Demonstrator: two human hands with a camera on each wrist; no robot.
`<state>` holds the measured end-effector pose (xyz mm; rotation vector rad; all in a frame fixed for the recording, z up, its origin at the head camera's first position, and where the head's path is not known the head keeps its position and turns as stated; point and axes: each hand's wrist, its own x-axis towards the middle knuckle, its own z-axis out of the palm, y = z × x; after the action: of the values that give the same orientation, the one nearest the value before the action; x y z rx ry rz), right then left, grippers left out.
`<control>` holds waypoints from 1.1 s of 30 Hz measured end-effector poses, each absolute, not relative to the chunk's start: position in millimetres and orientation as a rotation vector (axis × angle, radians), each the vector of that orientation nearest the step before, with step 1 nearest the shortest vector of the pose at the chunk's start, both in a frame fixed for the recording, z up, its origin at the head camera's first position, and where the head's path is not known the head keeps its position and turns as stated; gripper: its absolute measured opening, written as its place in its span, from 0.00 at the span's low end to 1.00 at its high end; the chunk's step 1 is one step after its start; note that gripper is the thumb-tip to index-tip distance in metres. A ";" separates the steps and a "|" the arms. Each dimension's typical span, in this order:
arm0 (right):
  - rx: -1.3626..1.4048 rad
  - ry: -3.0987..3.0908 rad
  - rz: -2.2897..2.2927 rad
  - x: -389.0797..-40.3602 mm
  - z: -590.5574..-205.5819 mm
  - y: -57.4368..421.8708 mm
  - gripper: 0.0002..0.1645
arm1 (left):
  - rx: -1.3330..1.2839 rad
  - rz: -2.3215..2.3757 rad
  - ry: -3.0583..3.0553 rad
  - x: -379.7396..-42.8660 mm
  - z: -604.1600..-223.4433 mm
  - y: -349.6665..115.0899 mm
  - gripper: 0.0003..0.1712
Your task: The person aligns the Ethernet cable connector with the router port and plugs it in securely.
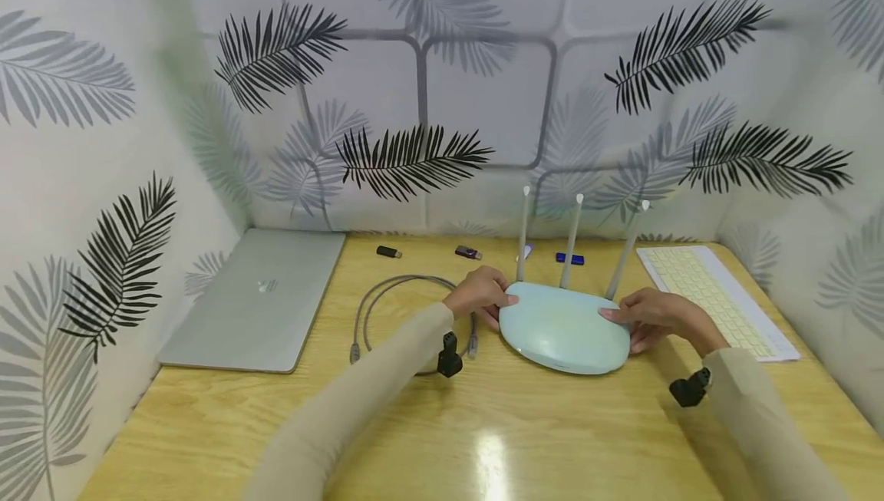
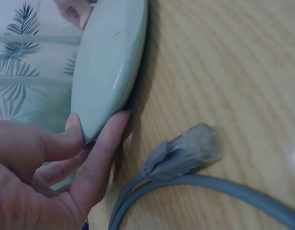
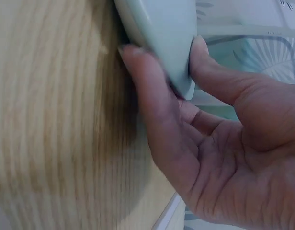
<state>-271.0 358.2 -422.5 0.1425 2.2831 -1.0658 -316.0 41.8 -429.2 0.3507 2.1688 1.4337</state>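
A pale mint Wi-Fi router [image 1: 562,328] with three upright white antennas is held between both hands, low over the wooden table. My left hand [image 1: 481,295] pinches its left end, thumb on top and fingers beneath, as the left wrist view shows on the router's edge [image 2: 109,62]. At the opposite end, my right hand [image 1: 656,317] grips with the thumb above and fingers under the rim; the right wrist view shows the same hold on the router [image 3: 162,38]. Just left of the router lies a coiled grey network cable [image 1: 361,309], its clear plug [image 2: 193,148] near my left hand.
A closed silver laptop [image 1: 258,301] lies at the left. Along the back are a black USB stick [image 1: 389,252], a dark USB stick [image 1: 468,252], a small white-and-blue piece [image 1: 528,251] and a blue USB stick [image 1: 569,258]. A white keyboard [image 1: 714,301] lies at the right.
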 end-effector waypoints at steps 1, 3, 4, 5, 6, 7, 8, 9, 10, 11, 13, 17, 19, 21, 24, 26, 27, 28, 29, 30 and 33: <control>0.142 2.282 -1.059 -268.9 -421.8 356.6 0.24 | 0.347 1.422 2.183 -317.4 -429.3 42.6 0.12; 0.145 2.305 -1.032 -263.7 -419.2 352.5 0.25 | 0.344 1.397 2.218 -320.5 -429.6 45.1 0.13; 0.135 2.327 -1.006 -261.9 -416.7 350.1 0.27 | 0.341 1.388 2.237 -323.1 -429.4 46.3 0.13; 0.124 2.350 -0.978 -260.1 -414.7 347.7 0.28 | 0.336 1.375 2.257 -325.6 -429.5 47.8 0.14; 0.114 2.360 -0.958 -258.2 -413.1 345.5 0.30 | 0.331 1.360 2.281 -328.0 -429.8 49.4 0.14; 0.111 2.367 -0.940 -256.0 -411.8 342.9 0.30 | 0.326 1.345 2.302 -330.2 -430.4 51.1 0.14; 0.108 2.368 -0.930 -253.6 -411.0 340.5 0.31 | 0.320 1.323 2.328 -332.0 -430.6 52.8 0.14; 0.109 2.362 -0.926 -251.2 -410.9 338.1 0.32 | 0.317 1.298 2.359 -333.7 -430.9 54.6 0.14; 0.107 2.357 -0.924 -248.5 -411.2 335.2 0.32 | 0.317 1.267 2.397 -335.0 -431.1 56.3 0.14; 0.104 2.346 -0.935 -245.6 -411.8 331.6 0.32 | 0.324 1.217 2.452 -336.4 -431.3 58.4 0.13; 0.097 2.339 -0.944 -239.3 -413.8 324.4 0.33 | 0.345 1.102 2.567 -338.7 -430.6 62.7 0.12; 0.097 2.327 -0.985 -225.3 -418.5 310.8 0.36 | 0.397 0.907 2.744 -342.2 -428.7 71.8 0.13; 0.118 2.327 -1.019 -217.1 -419.7 304.5 0.37 | 0.403 0.893 2.766 -343.9 -428.1 76.6 0.14; 0.107 2.317 -1.064 -207.6 -420.1 297.8 0.36 | 0.414 0.908 2.768 -346.0 -429.0 80.9 0.13; 0.060 2.261 -1.137 -193.8 -421.5 283.8 0.35 | 0.433 0.942 2.769 -348.5 -431.2 84.0 0.12; 0.017 2.230 -1.174 -187.0 -423.2 275.2 0.35 | 0.449 0.967 2.770 -350.1 -432.0 84.3 0.11; 0.010 2.222 -1.190 -184.6 -424.0 271.7 0.34 | 0.457 0.982 2.767 -350.9 -432.0 84.5 0.11; -0.001 2.226 -1.200 -183.0 -424.5 268.2 0.34 | 0.460 0.996 2.764 -351.5 -431.5 83.4 0.11; -0.010 2.235 -1.205 -182.0 -425.0 265.7 0.34 | 0.462 1.001 2.763 -352.1 -431.3 82.6 0.10; -0.012 2.247 -1.206 -181.4 -425.4 264.3 0.34 | 0.463 1.008 2.758 -352.6 -431.0 81.9 0.10; -0.019 2.258 -1.190 -181.3 -425.3 264.3 0.35 | 0.480 1.018 2.737 -354.0 -430.6 81.6 0.11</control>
<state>-181.3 264.3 -425.3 -0.0186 2.2577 -1.1902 -354.0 81.6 -430.6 0.4800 2.7375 1.0176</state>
